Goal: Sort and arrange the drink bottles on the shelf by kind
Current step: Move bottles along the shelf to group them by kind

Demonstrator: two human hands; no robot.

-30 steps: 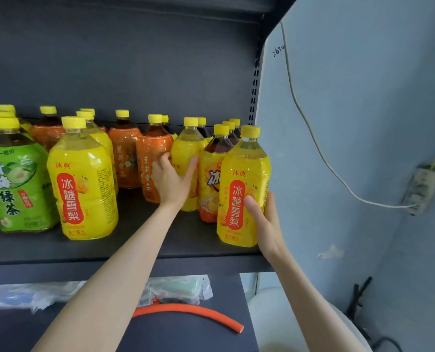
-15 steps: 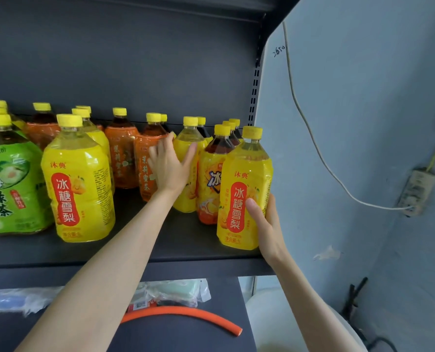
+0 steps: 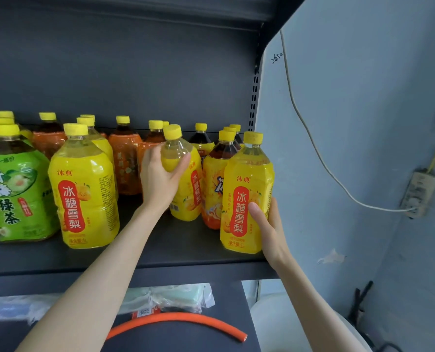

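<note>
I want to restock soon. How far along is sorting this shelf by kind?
Early. Done: orange-labelled bottles stand together at the back. In hand: the left hand grips a tilted yellow pear bottle by its shoulder; the right hand holds the front-right yellow bottle. Left: a third yellow bottle stands apart beside the green tea bottle.

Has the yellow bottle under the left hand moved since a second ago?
Yes. The yellow plastic pear-drink bottle, gripped by the left hand, has tipped so its cap leans left, away from the dark slotted shelf upright.
</note>
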